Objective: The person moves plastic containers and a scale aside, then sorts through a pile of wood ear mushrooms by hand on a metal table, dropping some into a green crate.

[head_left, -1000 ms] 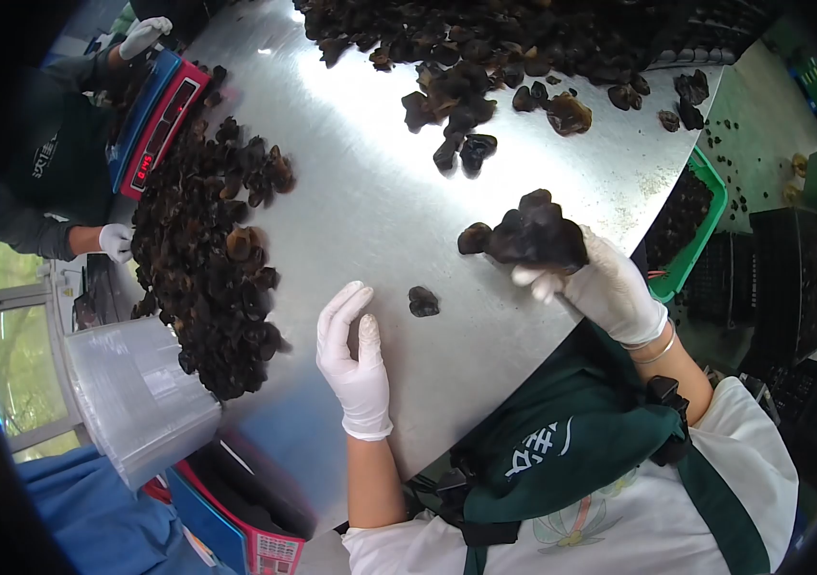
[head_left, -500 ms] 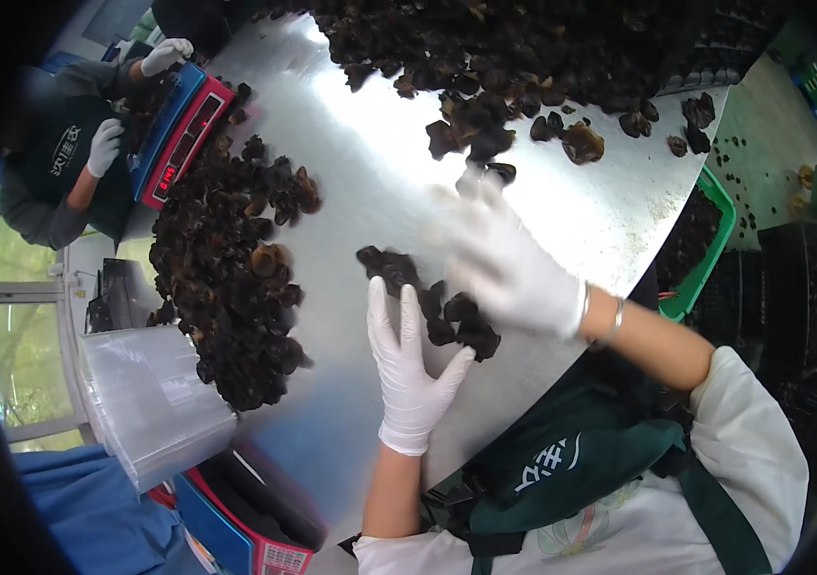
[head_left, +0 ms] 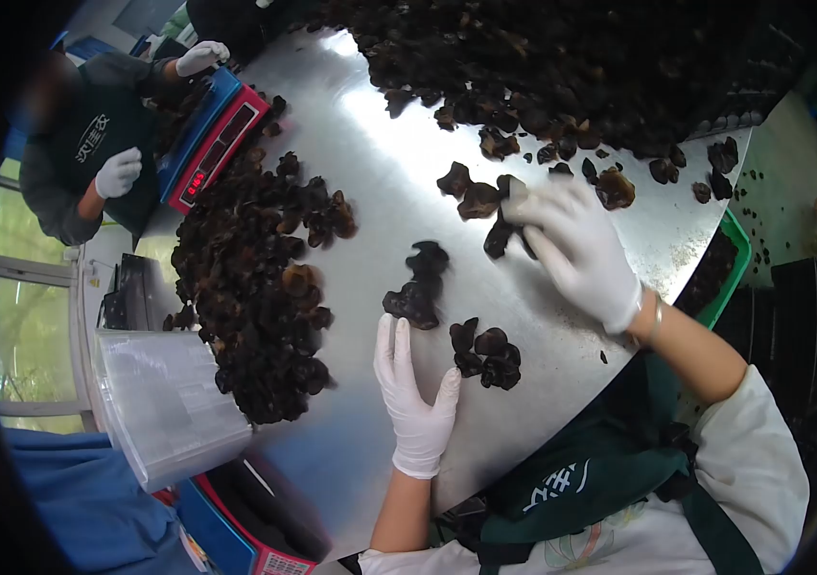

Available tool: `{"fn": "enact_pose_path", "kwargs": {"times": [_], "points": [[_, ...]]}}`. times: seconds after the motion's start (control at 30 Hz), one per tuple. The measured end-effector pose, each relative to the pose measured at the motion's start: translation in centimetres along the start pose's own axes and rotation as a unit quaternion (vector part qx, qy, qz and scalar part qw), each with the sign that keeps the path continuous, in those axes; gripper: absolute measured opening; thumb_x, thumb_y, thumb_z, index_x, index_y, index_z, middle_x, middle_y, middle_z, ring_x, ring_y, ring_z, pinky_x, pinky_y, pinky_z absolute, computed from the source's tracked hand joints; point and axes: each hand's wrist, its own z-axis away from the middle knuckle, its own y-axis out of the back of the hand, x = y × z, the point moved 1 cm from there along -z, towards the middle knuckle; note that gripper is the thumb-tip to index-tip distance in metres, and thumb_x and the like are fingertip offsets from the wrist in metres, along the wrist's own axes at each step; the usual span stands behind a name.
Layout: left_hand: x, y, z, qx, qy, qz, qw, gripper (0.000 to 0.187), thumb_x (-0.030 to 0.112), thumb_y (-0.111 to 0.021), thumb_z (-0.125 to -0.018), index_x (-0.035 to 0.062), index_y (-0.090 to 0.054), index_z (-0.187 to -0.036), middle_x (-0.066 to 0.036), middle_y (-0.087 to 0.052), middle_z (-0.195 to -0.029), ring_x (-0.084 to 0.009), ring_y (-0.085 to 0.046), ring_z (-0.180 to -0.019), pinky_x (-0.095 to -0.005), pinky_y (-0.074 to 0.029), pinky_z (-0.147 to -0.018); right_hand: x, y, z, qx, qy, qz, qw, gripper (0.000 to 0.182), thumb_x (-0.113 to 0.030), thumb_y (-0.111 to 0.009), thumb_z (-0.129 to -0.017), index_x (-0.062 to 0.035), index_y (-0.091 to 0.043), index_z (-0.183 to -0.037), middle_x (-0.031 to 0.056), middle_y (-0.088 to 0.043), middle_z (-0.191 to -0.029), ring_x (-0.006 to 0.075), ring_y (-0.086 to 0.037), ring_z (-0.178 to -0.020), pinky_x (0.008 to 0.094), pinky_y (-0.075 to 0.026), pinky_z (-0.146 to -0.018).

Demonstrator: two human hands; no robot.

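Observation:
My left hand [head_left: 416, 402], in a white glove, lies low over the metal table with its fingers stretched and thumb apart. Its fingertips touch a small clump of dark wood ear mushrooms [head_left: 414, 303]. Right of its thumb sits another little cluster of wood ears [head_left: 487, 356]. Farther up the table, my gloved right hand [head_left: 576, 244] has its fingers curled down on a dark wood ear mushroom [head_left: 500, 236], partly hidden by the fingers. Beside it lie a few loose brownish wood ears [head_left: 471, 196].
A large heap of wood ears [head_left: 543, 57] covers the far side; a second pile [head_left: 245, 287] spreads at left. A person [head_left: 92, 144] stands behind a red-and-blue scale [head_left: 221, 144]. Clear plastic bags [head_left: 174, 402] and another scale [head_left: 255, 537] are lower left; a green crate [head_left: 736, 278] is right.
My right hand has moved up and right, away from the near clusters to the loose wood ears by the heap. The pieces by my left hand have shifted apart into two clumps.

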Motion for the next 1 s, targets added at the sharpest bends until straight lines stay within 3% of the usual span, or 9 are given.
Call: {"fn": "enact_pose_path", "kwargs": {"times": [0.03, 0.17, 0.27, 0.37, 0.5, 0.67, 0.8, 0.9, 1.0], "points": [[0.1, -0.1, 0.0, -0.004, 0.004, -0.004, 1.0, 0.078, 0.01, -0.067, -0.083, 0.0001, -0.033, -0.152, -0.022, -0.032, -0.156, -0.0379, -0.032, -0.143, -0.0454, -0.025, -0.119, 0.4, -0.7, -0.9, 0.058, -0.01, 0.076, 0.995, 0.029, -0.007, -0.059, -0.078, -0.0028, -0.064, -0.107, 0.0211, -0.055, -0.127, 0.0394, -0.051, -0.113, 0.0458, -0.045, -0.091], [-0.2, 0.1, 0.0, 0.009, -0.003, 0.004, 1.0, 0.079, 0.02, -0.068, -0.085, -0.0013, -0.031, -0.152, -0.023, -0.031, -0.156, -0.0386, -0.032, -0.144, -0.0465, -0.024, -0.118, -2.4, -4.0, 2.6, -0.139, 0.033, 0.029, 0.989, 0.042, -0.024, -0.062, -0.084, -0.0053, -0.061, -0.121, 0.0242, -0.043, -0.145, 0.0424, -0.041, -0.132, 0.0546, -0.037, -0.106], [-0.2, 0.3, 0.2, 0.023, -0.034, -0.005, 0.999, 0.081, 0.027, -0.068, -0.087, -0.002, -0.031, -0.152, -0.024, -0.03, -0.157, -0.0393, -0.031, -0.144, -0.0472, -0.024, -0.119, -5.0, -2.4, 2.4, -0.164, 0.097, -0.055, 0.98, 0.037, -0.014, -0.058, -0.086, -0.0062, -0.062, -0.122, 0.021, -0.049, -0.142, 0.0424, -0.047, -0.127, 0.0517, -0.037, -0.109], [0.2, 0.4, 0.2, 0.014, -0.057, -0.012, 0.998, 0.077, 0.022, -0.065, -0.087, -0.0017, -0.032, -0.152, -0.025, -0.03, -0.156, -0.0395, -0.032, -0.144, -0.047, -0.024, -0.119, -1.0, -2.3, 0.8, -0.056, 0.048, -0.089, 0.993, 0.032, -0.003, -0.054, -0.084, -0.0098, -0.066, -0.113, 0.0151, -0.062, -0.128, 0.0355, -0.057, -0.116, 0.0456, -0.044, -0.102], [-0.1, 0.2, 0.1, 0.04, -0.015, 0.025, 0.999, 0.07, 0.009, -0.06, -0.085, -0.002, -0.035, -0.15, -0.023, -0.033, -0.155, -0.0379, -0.035, -0.142, -0.0465, -0.028, -0.118, 2.1, -0.5, -1.9, -0.046, -0.183, -0.179, 0.966, 0.025, -0.001, -0.05, -0.09, -0.0029, -0.07, -0.105, 0.015, -0.068, -0.106, 0.0288, -0.064, -0.101, 0.0373, -0.05, -0.09], [-1.8, -0.1, 0.4, 0.099, 0.062, 0.137, 0.984, 0.061, 0.008, -0.059, -0.092, -0.0022, -0.038, -0.148, -0.02, -0.037, -0.153, -0.0341, -0.039, -0.14, -0.0454, -0.033, -0.116, 0.4, -2.9, -2.9, -0.163, -0.155, -0.223, 0.949, 0.019, -0.01, -0.059, -0.091, -0.0071, -0.072, -0.105, 0.0121, -0.071, -0.102, 0.0279, -0.066, -0.098, 0.037, -0.051, -0.089], [-1.9, -0.1, 0.4, 0.101, 0.061, 0.154, 0.981, 0.059, 0.012, -0.059, -0.095, -0.0011, -0.038, -0.148, -0.017, -0.037, -0.154, -0.0317, -0.04, -0.14, -0.0446, -0.035, -0.114, 0.2, -7.1, -3.1, -0.192, 0.059, -0.071, 0.977, 0.023, -0.016, -0.069, -0.083, -0.0071, -0.071, -0.105, 0.0104, -0.063, -0.086, 0.0267, -0.061, -0.088, 0.0378, -0.05, -0.082], [-1.8, -0.1, 0.4, 0.108, 0.058, 0.155, 0.98, 0.058, 0.011, -0.06, -0.093, -0.0005, -0.041, -0.147, -0.018, -0.039, -0.152, -0.0324, -0.041, -0.139, -0.0452, -0.035, -0.114, -0.3, -6.5, -3.8, -0.298, 0.021, -0.114, 0.947, 0.021, -0.017, -0.07, -0.082, -0.0084, -0.071, -0.102, 0.0089, -0.063, -0.086, 0.0258, -0.062, -0.088, 0.0383, -0.05, -0.081], [-2.0, 0.1, 0.5, 0.11, 0.022, 0.085, 0.99, 0.059, 0.012, -0.064, -0.089, -0.0005, -0.046, -0.144, -0.019, -0.043, -0.148, -0.0354, -0.043, -0.137, -0.0463, -0.036, -0.112, 1.5, -4.8, -2.8, -0.276, -0.023, -0.226, 0.934, 0.014, -0.016, -0.069, -0.083, -0.0093, -0.071, -0.096, 0.0065, -0.064, -0.085, 0.0233, -0.062, -0.086, 0.0354, -0.05, -0.082]]}}
